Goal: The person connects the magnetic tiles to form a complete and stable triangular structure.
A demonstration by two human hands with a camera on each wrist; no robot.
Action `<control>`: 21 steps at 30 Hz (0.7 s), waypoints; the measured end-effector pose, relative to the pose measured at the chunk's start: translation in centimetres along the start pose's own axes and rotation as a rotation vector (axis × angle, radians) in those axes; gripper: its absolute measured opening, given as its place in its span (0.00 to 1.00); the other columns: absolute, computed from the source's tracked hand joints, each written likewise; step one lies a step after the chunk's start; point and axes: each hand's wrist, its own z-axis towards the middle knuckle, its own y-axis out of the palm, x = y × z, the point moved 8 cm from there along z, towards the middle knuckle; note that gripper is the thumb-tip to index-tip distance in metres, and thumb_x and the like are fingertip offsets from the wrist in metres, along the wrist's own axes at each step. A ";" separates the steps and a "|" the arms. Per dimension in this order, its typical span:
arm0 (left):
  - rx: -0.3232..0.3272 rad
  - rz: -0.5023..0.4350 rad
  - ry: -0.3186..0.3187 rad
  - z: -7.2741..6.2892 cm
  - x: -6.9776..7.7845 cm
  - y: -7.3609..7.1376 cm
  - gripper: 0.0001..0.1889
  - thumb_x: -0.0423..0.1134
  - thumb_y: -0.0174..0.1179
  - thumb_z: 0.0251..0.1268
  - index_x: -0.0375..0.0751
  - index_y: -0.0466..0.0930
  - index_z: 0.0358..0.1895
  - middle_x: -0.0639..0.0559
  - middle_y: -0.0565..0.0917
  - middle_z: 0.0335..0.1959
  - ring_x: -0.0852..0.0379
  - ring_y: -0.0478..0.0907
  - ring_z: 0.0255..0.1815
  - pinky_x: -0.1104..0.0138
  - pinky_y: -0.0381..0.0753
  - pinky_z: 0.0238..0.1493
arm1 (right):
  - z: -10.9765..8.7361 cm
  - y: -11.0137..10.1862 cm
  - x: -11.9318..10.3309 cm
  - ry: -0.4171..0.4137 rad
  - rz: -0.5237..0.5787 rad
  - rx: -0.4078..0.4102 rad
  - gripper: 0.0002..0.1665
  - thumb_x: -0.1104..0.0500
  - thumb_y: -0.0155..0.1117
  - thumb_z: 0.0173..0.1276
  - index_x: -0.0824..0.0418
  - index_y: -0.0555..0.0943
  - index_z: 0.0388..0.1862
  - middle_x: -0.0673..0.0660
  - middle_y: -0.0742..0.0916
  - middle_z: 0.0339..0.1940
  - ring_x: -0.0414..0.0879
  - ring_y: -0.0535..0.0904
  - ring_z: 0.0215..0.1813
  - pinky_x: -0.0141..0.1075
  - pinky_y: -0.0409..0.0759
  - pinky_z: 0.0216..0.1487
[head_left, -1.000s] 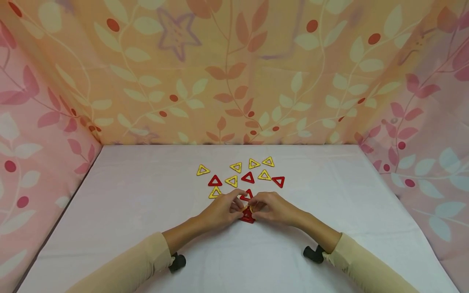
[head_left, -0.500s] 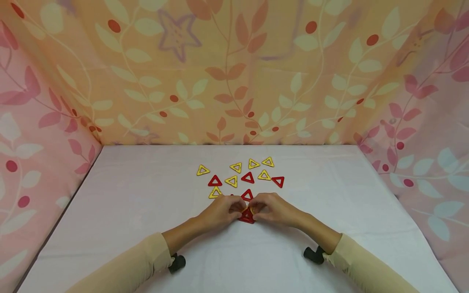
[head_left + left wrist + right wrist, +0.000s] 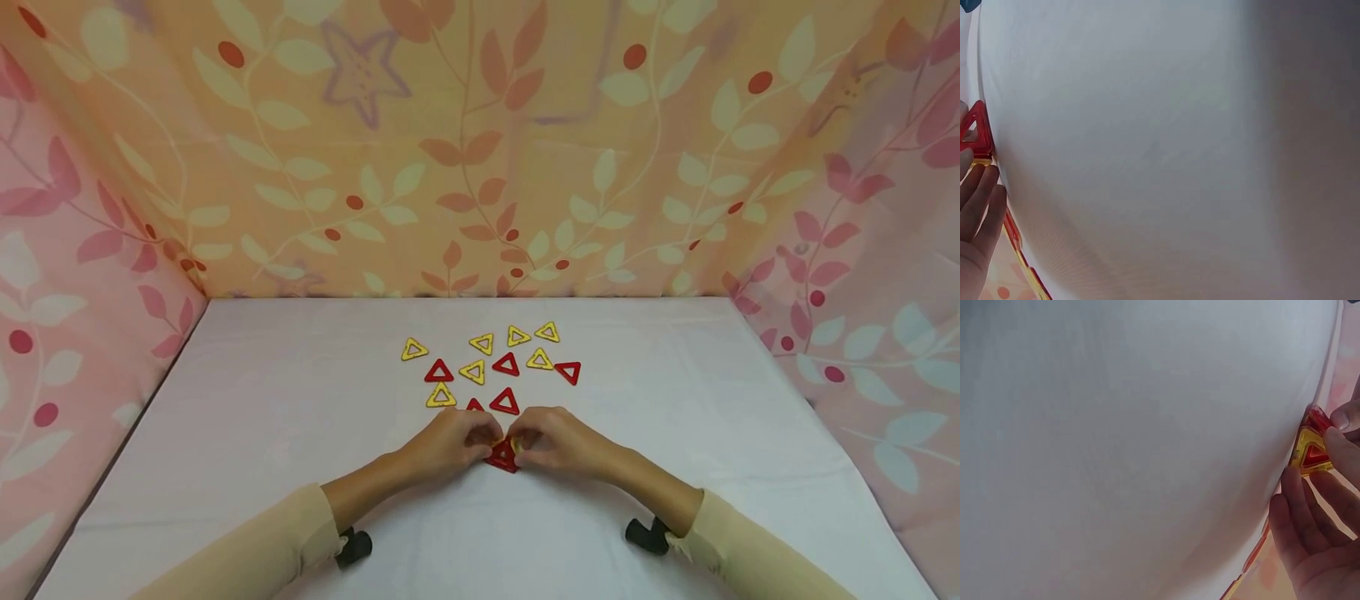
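Between both hands, low over the white cloth, stands a small tent of triangular magnetic tiles (image 3: 502, 457). Its near side is a red tile (image 3: 982, 139) with an open centre; a yellow tile (image 3: 1302, 442) forms the side by the right hand. My left hand (image 3: 448, 443) pinches the left side of the tent with thumb and fingers. From the right, my right hand (image 3: 564, 443) pinches the yellow tile. The fingers cover much of the far side. Just beyond the hands lie a loose red triangle (image 3: 506, 402) and another red one (image 3: 475, 406), partly hidden by the left hand.
Several yellow triangles (image 3: 472, 372) and red triangles (image 3: 439, 372) lie flat and scattered farther back on the white-covered table (image 3: 285, 417). Patterned fabric (image 3: 480, 167) walls in the back and both sides. Black wrist devices (image 3: 354, 550) sit under the sleeves.
Both hands have shifted slightly toward the person together with the tile tent. The left index finger, raised earlier, has come down to the tiles, and a red triangle beyond that hand has come into view.
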 end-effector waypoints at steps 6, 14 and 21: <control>-0.036 -0.022 -0.013 -0.9 0.0 0.1 0.10 0.32 0.68 0.63 0.46 0.85 0.46 0.62 0.85 0.38 0.69 0.80 0.38 0.73 0.80 0.45 | -0.5 0.6 -1.1 -0.026 -0.061 -0.013 0.16 0.58 0.74 0.62 0.57 0.84 0.49 0.44 0.84 0.39 0.38 0.80 0.41 0.30 0.80 0.46; -0.057 -0.040 0.017 -1.7 0.5 0.4 0.09 0.30 0.67 0.63 0.44 0.84 0.45 0.62 0.86 0.38 0.70 0.81 0.39 0.73 0.80 0.46 | -1.0 1.1 -1.8 -0.009 -0.085 -0.038 0.16 0.56 0.74 0.63 0.56 0.84 0.49 0.43 0.84 0.39 0.38 0.79 0.41 0.30 0.79 0.45; -0.074 -0.026 0.020 -1.9 0.5 0.5 0.09 0.31 0.67 0.63 0.44 0.85 0.45 0.62 0.86 0.38 0.70 0.80 0.39 0.73 0.80 0.46 | -1.2 1.3 -1.8 0.006 -0.085 -0.050 0.17 0.55 0.74 0.63 0.55 0.84 0.50 0.42 0.85 0.41 0.36 0.78 0.41 0.30 0.79 0.46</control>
